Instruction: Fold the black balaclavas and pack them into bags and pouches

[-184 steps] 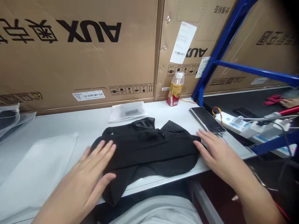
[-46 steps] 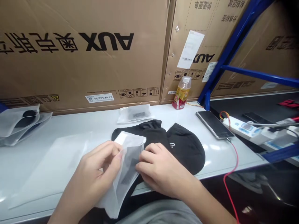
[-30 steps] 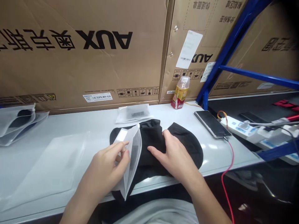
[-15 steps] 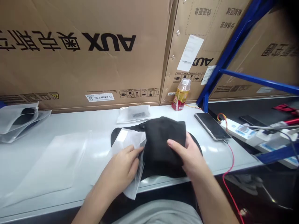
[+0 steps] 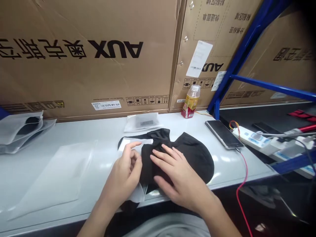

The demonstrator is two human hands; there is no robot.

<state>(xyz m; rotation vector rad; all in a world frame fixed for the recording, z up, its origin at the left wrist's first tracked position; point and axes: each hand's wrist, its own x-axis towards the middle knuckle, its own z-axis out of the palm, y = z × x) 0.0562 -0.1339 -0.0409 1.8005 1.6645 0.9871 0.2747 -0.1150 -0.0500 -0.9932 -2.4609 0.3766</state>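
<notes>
So far, the black knit garment (image 5: 195,158) sits only partly in the frosted plastic bag (image 5: 130,144), the left hand (image 5: 122,177) narrowly pinching the bag's edge, the right hand (image 5: 177,184) spread flat on the cloth, and two filled bags (image 5: 18,129) lie at upper left.

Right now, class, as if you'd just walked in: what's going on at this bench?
A person is working with bare hands at a white bench. The right hand lies spread on a black fabric garment, fingers pressing it flat. The left hand is at a translucent plastic bag along the garment's near left side; whether the garment is partly inside cannot be told. A packaged bag lies behind them.
</notes>
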